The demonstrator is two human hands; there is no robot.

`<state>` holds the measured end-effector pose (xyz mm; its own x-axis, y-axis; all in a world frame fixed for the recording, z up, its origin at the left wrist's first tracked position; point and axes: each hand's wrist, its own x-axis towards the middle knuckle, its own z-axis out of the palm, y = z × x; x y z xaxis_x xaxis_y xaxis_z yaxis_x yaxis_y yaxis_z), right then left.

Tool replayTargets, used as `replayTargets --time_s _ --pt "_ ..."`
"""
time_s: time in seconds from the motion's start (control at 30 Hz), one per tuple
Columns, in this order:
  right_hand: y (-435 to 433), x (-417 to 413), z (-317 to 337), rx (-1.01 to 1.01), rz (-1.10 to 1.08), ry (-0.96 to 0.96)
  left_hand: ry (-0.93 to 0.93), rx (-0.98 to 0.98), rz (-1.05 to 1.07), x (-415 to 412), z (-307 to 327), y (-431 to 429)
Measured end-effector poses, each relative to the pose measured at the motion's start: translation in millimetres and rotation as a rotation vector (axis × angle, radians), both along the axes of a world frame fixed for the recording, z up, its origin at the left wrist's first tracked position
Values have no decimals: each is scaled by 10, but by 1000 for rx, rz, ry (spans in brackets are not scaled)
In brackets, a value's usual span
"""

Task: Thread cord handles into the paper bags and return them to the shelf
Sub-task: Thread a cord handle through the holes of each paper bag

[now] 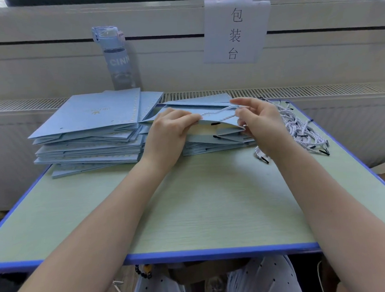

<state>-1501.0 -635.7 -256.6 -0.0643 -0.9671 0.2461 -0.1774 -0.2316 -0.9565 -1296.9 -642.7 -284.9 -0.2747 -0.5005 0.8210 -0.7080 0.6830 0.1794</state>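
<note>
A light blue paper bag (pixel 210 111) lies flat on top of a low stack of the same bags at the table's far middle. My left hand (pixel 168 133) pinches its near rim. My right hand (pixel 260 118) grips the rim's right corner and holds a white twisted cord (pixel 221 112) that runs across the bag's top between both hands. A black cord tip (pixel 216 123) sticks out of a hole in the rim. A second, taller stack of flat blue bags (pixel 91 128) lies to the left.
A pile of loose white cords with black tips (pixel 301 130) lies at the table's right edge. A blue water bottle (pixel 117 58) stands behind the left stack against the wall panel. A paper sign (pixel 236 30) hangs on the wall. The green table has a blue rim (pixel 214 254).
</note>
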Motion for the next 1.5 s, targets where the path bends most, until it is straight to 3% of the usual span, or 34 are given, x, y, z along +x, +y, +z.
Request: replayTargets --time_s 0.27,0.5,0.63,0.77,0.93,1.03,1.13,1.2,1.27,1.4,1.5 --pt "-40 7 -10 27 -51 -84 -24 -44 -13 -20 28 17" --pt "-49 -17 -25 21 -89 -41 -307 -31 2 63 32 15" --pt "-62 -49 -67 33 -235 198 -288 -66 51 30 10 25" --pt "-116 -111 -108 146 -313 138 -271 -60 48 27 -15 16" --pt "-166 -201 -83 101 -426 55 -111 -111 84 55 16 14" --pt "-108 -113 -60 -131 -366 146 -4 -153 145 54 40 32" --pt "-25 -4 -100 -482 -189 378 36 -183 189 61 78 49" --pt "-45 7 -143 -586 -95 474 33 -199 198 68 88 53" --pt "-49 24 -140 -562 -61 439 34 -196 187 66 80 51" --pt "-27 54 -96 -316 -12 263 100 -192 164 53 76 37" --pt "27 138 -97 -151 192 164 119 -207 150 40 78 43"
